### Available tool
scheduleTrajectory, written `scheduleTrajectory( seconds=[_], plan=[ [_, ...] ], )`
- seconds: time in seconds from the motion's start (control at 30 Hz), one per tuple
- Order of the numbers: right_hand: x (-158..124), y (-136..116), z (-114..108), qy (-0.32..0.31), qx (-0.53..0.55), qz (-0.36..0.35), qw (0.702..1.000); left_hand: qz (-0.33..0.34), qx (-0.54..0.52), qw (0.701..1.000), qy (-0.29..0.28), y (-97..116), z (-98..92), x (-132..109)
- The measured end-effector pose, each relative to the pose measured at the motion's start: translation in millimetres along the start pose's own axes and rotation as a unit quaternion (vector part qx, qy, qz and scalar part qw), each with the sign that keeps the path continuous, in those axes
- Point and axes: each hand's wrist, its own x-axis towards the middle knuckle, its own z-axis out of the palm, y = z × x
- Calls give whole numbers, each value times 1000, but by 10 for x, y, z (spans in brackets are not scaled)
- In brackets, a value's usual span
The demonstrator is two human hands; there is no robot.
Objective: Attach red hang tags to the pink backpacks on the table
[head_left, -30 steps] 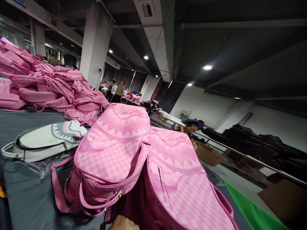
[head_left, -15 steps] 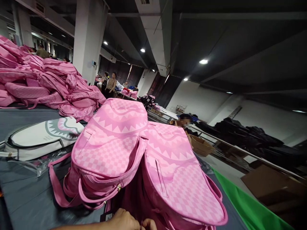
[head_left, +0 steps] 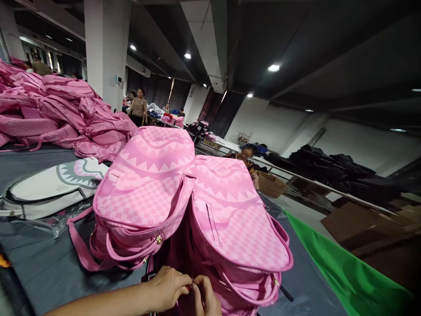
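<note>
Pinching something tiny, unclear, both hands — left hand (head_left: 167, 287), right hand (head_left: 205, 298) — meet at checkered pink backpack (head_left: 237, 219).

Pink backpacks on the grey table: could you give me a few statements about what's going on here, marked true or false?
1. Both hands meet at the near edge of the open pink backpack. True: the left hand and right hand pinch something small there; what it is cannot be told.
2. The backpack is zipped shut. False: it gapes open, showing a dark lining.
3. A white backpack with shark teeth lies flat to the left. True.
4. The pile of pink backpacks sits on the floor. False: it rests on the grey table.
5. A green sheet lies to the right. True.
</note>
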Motion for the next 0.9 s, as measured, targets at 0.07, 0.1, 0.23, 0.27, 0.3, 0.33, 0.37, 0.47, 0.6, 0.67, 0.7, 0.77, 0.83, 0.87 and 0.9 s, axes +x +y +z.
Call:
scheduleTrajectory(
  seconds=[0.07,0.1,0.23,0.27,0.3,0.33,0.37,0.47,0.6,0.67,0.7,0.77,0.83,0.87,0.9],
  plan=[
    [15,-54,-50,-29,14,-23,999,6,12,1000,9,-4,24,-30],
    [19,-80,-67,-35,16,-32,999,-8,25,999,22,0,35,-40],
    [9,-181,-95,-28,29,-35,999,-16,46,998,38,61,51,-68],
    [4,-206,-97,-28,35,-31,998,-6,48,998,29,81,51,-74],
    [1,-230,-99,-30,41,-30,998,-4,53,998,25,100,54,-80],
    [1,-253,-102,-29,47,-32,998,-15,63,997,30,117,58,-84],
    [2,-274,-107,-25,51,-34,998,-35,75,996,42,132,64,-89],
    [10,-314,-134,-4,78,-31,996,-57,81,992,75,157,89,-105],
    [-8,-301,-164,-15,106,-11,994,14,34,996,83,159,145,-151],
    [-20,-255,-161,-24,105,-20,994,-1,50,991,126,161,194,-171],
    [-17,-222,-154,-26,107,-26,994,-11,63,987,148,163,221,-174],
    [18,-149,-141,-32,119,-29,992,-7,77,983,170,163,264,-159],
    [80,-112,-137,-46,127,-27,990,17,71,983,167,157,276,-129],
    [105,-127,-144,-51,123,-26,991,27,64,984,167,156,269,-125],
    [114,-170,-159,-53,118,-25,991,34,59,982,178,162,257,-139]
  ],
)
